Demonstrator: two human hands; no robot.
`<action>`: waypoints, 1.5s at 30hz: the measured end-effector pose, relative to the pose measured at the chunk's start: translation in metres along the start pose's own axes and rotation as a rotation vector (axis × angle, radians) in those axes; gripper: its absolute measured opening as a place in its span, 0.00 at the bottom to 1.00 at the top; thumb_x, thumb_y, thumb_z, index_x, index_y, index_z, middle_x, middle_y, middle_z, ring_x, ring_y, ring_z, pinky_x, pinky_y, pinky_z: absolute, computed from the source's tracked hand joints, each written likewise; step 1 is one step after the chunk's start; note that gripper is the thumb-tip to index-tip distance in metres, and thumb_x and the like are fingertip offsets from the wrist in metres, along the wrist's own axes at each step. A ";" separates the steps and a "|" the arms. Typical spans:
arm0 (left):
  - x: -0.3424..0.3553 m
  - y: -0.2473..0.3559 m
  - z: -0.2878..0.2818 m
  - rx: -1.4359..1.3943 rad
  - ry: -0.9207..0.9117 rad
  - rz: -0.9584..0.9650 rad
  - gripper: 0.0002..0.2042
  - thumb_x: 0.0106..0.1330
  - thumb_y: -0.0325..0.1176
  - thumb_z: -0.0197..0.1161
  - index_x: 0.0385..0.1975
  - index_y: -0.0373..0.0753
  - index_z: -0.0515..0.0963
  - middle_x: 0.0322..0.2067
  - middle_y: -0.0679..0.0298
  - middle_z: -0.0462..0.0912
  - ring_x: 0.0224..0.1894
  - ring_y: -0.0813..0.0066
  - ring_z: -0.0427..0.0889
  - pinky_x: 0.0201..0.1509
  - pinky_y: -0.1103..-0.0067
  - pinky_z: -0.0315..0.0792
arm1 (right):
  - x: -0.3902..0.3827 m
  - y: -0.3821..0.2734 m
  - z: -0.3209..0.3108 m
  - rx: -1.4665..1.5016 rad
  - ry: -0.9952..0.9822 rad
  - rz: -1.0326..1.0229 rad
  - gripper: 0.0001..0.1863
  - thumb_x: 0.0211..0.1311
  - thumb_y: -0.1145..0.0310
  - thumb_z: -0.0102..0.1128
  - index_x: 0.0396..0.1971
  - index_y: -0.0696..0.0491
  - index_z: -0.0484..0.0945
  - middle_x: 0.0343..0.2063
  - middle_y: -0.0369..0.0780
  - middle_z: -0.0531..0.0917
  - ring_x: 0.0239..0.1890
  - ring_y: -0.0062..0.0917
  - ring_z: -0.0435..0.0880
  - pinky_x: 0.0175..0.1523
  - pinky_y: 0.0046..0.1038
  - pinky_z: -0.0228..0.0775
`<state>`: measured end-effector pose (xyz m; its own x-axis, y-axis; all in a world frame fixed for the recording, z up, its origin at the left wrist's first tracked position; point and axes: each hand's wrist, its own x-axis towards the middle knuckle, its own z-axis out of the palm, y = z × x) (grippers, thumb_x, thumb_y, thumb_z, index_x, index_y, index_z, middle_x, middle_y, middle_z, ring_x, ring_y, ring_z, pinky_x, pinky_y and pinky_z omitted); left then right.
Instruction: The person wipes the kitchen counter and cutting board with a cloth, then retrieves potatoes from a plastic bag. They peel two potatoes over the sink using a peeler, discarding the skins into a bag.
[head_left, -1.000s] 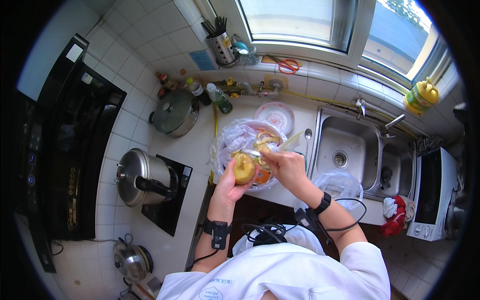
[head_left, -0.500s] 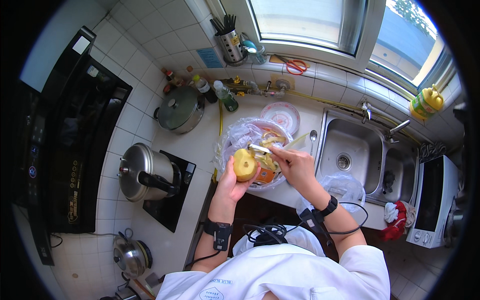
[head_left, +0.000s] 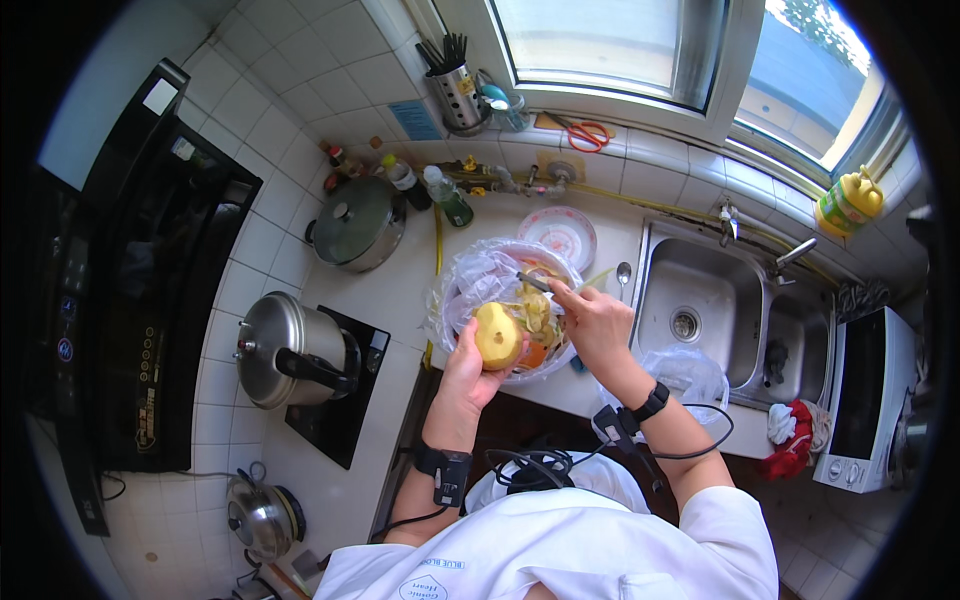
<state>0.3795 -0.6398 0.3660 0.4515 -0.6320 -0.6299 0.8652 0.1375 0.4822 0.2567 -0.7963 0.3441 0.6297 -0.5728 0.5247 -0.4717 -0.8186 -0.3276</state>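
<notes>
My left hand point(head_left: 471, 366) is wrapped around a peeled yellow potato point(head_left: 497, 338), which has a small dark spot on the side facing me. In my right hand point(head_left: 600, 322) is a peeler point(head_left: 534, 283), its narrow dark end pointing left, just above the potato and apart from it. Most of its handle is hidden by my fingers. Under both hands stands a bowl lined with a clear plastic bag point(head_left: 466, 268). Potato peels point(head_left: 540, 312) lie in it, along with something orange that is partly covered.
Behind the bowl sits a patterned plate point(head_left: 556, 228), with a spoon point(head_left: 623, 274) to its right. A double sink point(head_left: 706, 290) is at the right. To the left are a pressure cooker point(head_left: 290, 350) on a black cooktop, a lidded pan point(head_left: 358, 222) and bottles point(head_left: 447, 198).
The peeler has lifted off the potato and turned, now pointing up and left above it. My left hand and the potato have shifted slightly right and down.
</notes>
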 end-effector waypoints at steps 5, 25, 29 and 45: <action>0.000 0.014 -0.007 -0.105 -0.065 -0.015 0.26 0.79 0.51 0.47 0.62 0.33 0.66 0.55 0.49 0.76 0.53 0.54 0.81 0.56 0.63 0.82 | 0.007 0.003 -0.004 0.054 -0.040 -0.050 0.15 0.57 0.66 0.70 0.45 0.34 0.88 0.20 0.34 0.81 0.21 0.28 0.80 0.27 0.29 0.71; -0.006 0.015 -0.013 0.070 -0.035 -0.101 0.22 0.73 0.53 0.58 0.55 0.40 0.74 0.44 0.57 0.82 0.42 0.63 0.86 0.41 0.72 0.87 | 0.004 -0.007 -0.002 0.162 -0.166 0.085 0.13 0.60 0.62 0.68 0.45 0.36 0.88 0.22 0.37 0.84 0.23 0.31 0.84 0.27 0.32 0.72; -0.009 0.020 -0.017 0.122 -0.019 -0.043 0.24 0.72 0.54 0.58 0.55 0.40 0.74 0.44 0.57 0.82 0.43 0.63 0.86 0.42 0.72 0.86 | 0.004 -0.004 -0.004 0.130 -0.098 0.014 0.15 0.59 0.62 0.69 0.47 0.34 0.88 0.21 0.36 0.82 0.22 0.30 0.83 0.28 0.32 0.72; -0.010 0.019 -0.014 0.156 -0.109 -0.077 0.23 0.74 0.54 0.56 0.57 0.44 0.74 0.44 0.60 0.83 0.41 0.64 0.87 0.39 0.72 0.86 | 0.002 -0.006 -0.011 0.208 -0.172 -0.040 0.15 0.60 0.63 0.68 0.47 0.34 0.88 0.21 0.35 0.81 0.22 0.31 0.81 0.28 0.33 0.72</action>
<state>0.3949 -0.6203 0.3726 0.3514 -0.7162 -0.6030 0.8484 -0.0288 0.5286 0.2541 -0.7914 0.3555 0.7493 -0.5239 0.4051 -0.3189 -0.8215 -0.4726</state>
